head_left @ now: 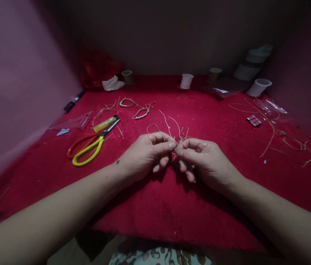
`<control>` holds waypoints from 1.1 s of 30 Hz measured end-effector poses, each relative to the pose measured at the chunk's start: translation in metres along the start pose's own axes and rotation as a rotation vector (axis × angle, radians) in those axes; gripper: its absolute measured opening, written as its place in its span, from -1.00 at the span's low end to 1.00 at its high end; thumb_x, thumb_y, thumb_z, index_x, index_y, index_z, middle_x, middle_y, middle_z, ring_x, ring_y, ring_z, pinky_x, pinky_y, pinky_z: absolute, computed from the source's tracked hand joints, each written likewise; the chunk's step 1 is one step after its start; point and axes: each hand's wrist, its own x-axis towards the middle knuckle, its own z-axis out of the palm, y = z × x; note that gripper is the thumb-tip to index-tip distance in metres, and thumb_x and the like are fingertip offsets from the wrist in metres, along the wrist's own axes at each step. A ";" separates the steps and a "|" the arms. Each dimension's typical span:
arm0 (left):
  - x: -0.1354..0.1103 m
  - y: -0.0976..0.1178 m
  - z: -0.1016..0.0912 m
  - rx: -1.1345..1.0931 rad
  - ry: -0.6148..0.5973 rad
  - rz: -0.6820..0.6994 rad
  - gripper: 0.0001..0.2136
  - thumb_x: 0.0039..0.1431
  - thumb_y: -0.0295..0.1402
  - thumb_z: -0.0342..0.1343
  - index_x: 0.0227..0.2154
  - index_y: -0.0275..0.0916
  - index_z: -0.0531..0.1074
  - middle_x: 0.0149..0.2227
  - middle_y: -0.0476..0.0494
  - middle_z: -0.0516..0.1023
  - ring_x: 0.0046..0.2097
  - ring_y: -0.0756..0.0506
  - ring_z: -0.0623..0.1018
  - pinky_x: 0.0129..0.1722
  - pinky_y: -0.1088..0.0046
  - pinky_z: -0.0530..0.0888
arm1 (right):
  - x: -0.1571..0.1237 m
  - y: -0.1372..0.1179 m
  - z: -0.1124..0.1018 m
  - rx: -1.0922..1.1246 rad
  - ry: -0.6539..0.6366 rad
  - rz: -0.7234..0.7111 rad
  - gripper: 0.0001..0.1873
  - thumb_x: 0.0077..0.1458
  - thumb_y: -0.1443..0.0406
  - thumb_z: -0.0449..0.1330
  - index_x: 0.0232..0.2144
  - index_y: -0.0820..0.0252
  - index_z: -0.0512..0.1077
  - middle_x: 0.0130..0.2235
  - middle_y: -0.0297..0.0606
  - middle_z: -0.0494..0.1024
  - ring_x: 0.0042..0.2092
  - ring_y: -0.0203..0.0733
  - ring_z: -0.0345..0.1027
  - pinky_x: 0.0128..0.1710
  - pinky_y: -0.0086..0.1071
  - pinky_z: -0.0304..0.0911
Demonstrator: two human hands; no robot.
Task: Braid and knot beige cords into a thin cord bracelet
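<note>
Thin tan cord (165, 123) with a small green knotted part (181, 139) is held between both hands, just above the red cloth. My left hand (155, 151) pinches the cord between thumb and index finger, and a loop rises behind its knuckles. Close against it, my right hand (199, 152) pinches the same cord near the green knot. Several loose ends stick up away from me. The fingers hide the exact spot where the strands meet. Beyond the hands lie two cord bracelets (141, 113) with pale braided parts.
Scissors (100, 141) with red and yellow handles lie left beside a yellow lighter (106, 124). A black marker (74, 102) is farther left. Along the back stand thread spools (186, 81) and a white bottle (250, 62). To the right are a binder clip (254, 120) and loose cords (272, 134).
</note>
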 end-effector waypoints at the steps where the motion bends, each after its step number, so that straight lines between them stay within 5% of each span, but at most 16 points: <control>1: -0.001 0.000 0.000 0.001 -0.022 -0.014 -0.84 0.06 -0.28 0.12 -0.38 -0.25 0.33 -0.65 0.07 0.37 -0.70 0.14 0.24 -0.75 0.67 0.13 | 0.000 0.000 0.000 0.011 0.005 -0.003 -0.83 0.04 0.24 0.17 -0.49 0.21 0.32 -0.64 -0.42 0.41 -0.73 -0.43 0.19 -0.77 -0.59 0.06; 8: -0.002 0.002 0.000 0.089 -0.164 -0.086 -0.91 0.07 -0.37 0.09 -0.40 -0.30 0.35 -0.65 0.02 0.40 -0.71 0.11 0.29 -0.75 0.64 0.19 | 0.002 0.003 -0.003 0.074 0.003 -0.014 -0.80 0.03 0.20 0.19 -0.50 0.20 0.32 -0.64 -0.43 0.40 -0.72 -0.44 0.18 -0.78 -0.59 0.02; 13: -0.004 0.005 0.004 0.145 -0.072 -0.019 -0.76 0.05 -0.27 0.13 -0.23 -0.25 0.39 -0.58 0.03 0.42 -0.64 0.11 0.30 -0.71 0.65 0.19 | 0.001 0.002 -0.002 0.020 -0.015 -0.032 -0.86 0.04 0.28 0.15 -0.50 0.21 0.31 -0.65 -0.43 0.41 -0.74 -0.44 0.17 -0.78 -0.59 0.03; 21: -0.004 0.005 0.012 0.180 0.151 0.116 -0.89 0.01 -0.38 0.16 -0.42 -0.34 0.44 -0.69 0.10 0.29 -0.65 0.17 0.18 -0.67 0.65 0.08 | -0.001 -0.003 0.002 -0.106 -0.015 0.000 -0.89 0.00 0.36 0.12 -0.54 0.24 0.30 -0.67 -0.45 0.38 -0.75 -0.45 0.15 -0.80 -0.60 0.01; 29: -0.003 0.000 0.008 0.090 0.046 0.070 -0.80 0.10 -0.22 0.08 -0.45 -0.26 0.32 -0.69 0.10 0.25 -0.67 0.13 0.17 -0.70 0.60 0.08 | 0.000 -0.002 0.002 -0.116 -0.002 -0.019 -0.89 -0.02 0.41 0.08 -0.56 0.22 0.28 -0.66 -0.47 0.37 -0.74 -0.46 0.15 -0.79 -0.60 0.03; 33: -0.001 0.001 0.008 0.130 0.030 0.055 -0.84 0.03 -0.29 0.15 -0.42 -0.26 0.32 -0.68 0.11 0.25 -0.66 0.13 0.18 -0.69 0.62 0.08 | -0.001 -0.002 0.003 -0.161 -0.003 -0.009 -0.89 -0.02 0.40 0.08 -0.56 0.22 0.27 -0.69 -0.48 0.35 -0.76 -0.45 0.14 -0.80 -0.60 -0.01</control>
